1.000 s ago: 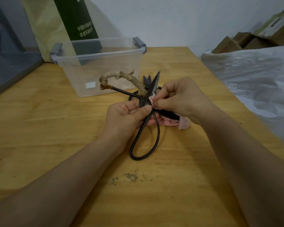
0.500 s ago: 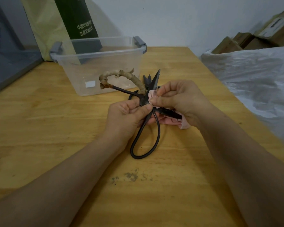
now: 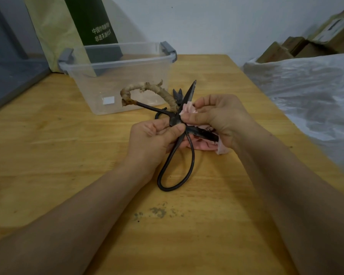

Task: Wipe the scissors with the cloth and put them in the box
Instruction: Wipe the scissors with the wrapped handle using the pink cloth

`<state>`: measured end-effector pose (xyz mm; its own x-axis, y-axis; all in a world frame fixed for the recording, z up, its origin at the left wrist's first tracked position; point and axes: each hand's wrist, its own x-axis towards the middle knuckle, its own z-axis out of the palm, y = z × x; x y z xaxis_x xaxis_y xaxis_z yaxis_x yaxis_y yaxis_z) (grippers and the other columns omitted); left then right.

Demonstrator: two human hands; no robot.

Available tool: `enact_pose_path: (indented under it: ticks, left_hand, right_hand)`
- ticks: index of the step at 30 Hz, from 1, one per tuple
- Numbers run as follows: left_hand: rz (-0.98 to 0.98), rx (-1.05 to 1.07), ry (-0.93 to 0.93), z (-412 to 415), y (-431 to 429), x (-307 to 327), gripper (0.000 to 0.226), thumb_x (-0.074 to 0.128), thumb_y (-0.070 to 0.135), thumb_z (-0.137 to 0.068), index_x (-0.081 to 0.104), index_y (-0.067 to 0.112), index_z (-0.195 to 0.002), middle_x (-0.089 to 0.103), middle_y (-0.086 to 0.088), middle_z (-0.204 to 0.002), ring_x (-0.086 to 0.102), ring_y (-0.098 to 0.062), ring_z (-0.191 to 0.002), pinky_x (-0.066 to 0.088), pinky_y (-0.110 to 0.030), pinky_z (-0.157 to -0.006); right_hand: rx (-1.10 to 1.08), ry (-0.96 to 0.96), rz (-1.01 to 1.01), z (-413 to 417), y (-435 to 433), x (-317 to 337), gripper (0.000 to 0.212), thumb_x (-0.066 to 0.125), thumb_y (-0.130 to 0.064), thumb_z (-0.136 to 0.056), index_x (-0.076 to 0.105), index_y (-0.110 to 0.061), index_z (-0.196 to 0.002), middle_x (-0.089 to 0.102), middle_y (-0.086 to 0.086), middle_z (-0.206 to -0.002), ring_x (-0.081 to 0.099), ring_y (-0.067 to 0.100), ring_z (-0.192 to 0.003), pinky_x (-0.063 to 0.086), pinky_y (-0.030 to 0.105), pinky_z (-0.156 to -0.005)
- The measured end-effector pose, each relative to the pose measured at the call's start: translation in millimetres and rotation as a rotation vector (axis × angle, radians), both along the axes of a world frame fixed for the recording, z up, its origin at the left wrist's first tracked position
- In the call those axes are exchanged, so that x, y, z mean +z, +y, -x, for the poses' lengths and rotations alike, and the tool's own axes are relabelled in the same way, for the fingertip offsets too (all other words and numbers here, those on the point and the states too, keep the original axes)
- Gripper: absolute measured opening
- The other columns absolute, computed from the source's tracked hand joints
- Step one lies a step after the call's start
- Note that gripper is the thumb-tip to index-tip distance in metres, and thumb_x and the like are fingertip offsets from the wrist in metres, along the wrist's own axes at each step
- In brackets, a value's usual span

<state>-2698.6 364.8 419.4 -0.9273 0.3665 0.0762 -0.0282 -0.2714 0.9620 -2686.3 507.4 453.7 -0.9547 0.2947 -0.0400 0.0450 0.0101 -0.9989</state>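
Two hands at work: a person cleans black scissors [image 3: 188, 96] above a wooden table [image 3: 68, 155], centre of the frame.
Left hand [image 3: 155, 139]: thumb and curled fingers pinch the scissors at the pivot, holding them clear of the table.
Right hand [image 3: 216, 114]: fingers curled, pinching a pink cloth [image 3: 189, 109] against the side of the upward-pointing blade.
Scissors: blades spread wide, one tip aimed up, the other running right beneath the right hand; a bare loop handle hangs toward the viewer, while the other, wrapped in tan cord, arcs to the left.
Cloth: bunched at the fingertips, with more showing under the lower blade.
Box [image 3: 117, 63]: clear plastic with grey latches, lidless, upper centre, just behind the scissors.
Second pair [image 3: 177, 95]: dark tips showing behind the raised blade, mostly hidden.
Background: green package [image 3: 95, 22] upper left, white plastic sheet [image 3: 306, 86] at right, cardboard cartons [image 3: 298, 46] upper right.
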Motion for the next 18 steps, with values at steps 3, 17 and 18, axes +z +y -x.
enact_pose_path:
  ticks: [3,17,18]
  left_hand:
    - [-0.012,0.024,-0.023,2.3,-0.5,-0.5,0.016,0.060,-0.003,-0.085,0.066,-0.006,-0.099,0.072,-0.019,-0.090,0.070,-0.022,-0.075,0.057,-0.022,-0.063]
    - [0.007,0.045,-0.020,1.8,-0.5,-0.5,0.016,0.060,-0.003,-0.085,0.065,-0.007,-0.100,0.073,-0.016,-0.087,0.070,-0.019,-0.072,0.057,-0.021,-0.063]
    - [-0.001,0.040,-0.027,1.3,0.1,0.1,0.016,0.060,-0.003,-0.086,0.065,-0.007,-0.100,0.073,-0.015,-0.087,0.070,-0.018,-0.072,0.056,-0.021,-0.062]
  right_hand:
    - [-0.067,0.063,0.068,4.0,-2.7,-2.1,0.028,0.079,0.008,-0.064,0.057,-0.008,-0.072,0.067,0.002,-0.057,0.067,0.014,-0.055,0.058,0.031,-0.059]
    - [-0.106,0.055,-0.166,8.2,2.8,-4.1,0.026,0.077,0.004,-0.071,0.059,-0.014,-0.073,0.063,0.004,-0.068,0.062,0.019,-0.068,0.054,0.035,-0.072]
    - [-0.125,0.056,-0.130,8.6,4.8,-3.8,0.024,0.076,0.002,-0.073,0.060,-0.014,-0.080,0.064,0.005,-0.071,0.063,0.019,-0.069,0.054,0.035,-0.072]
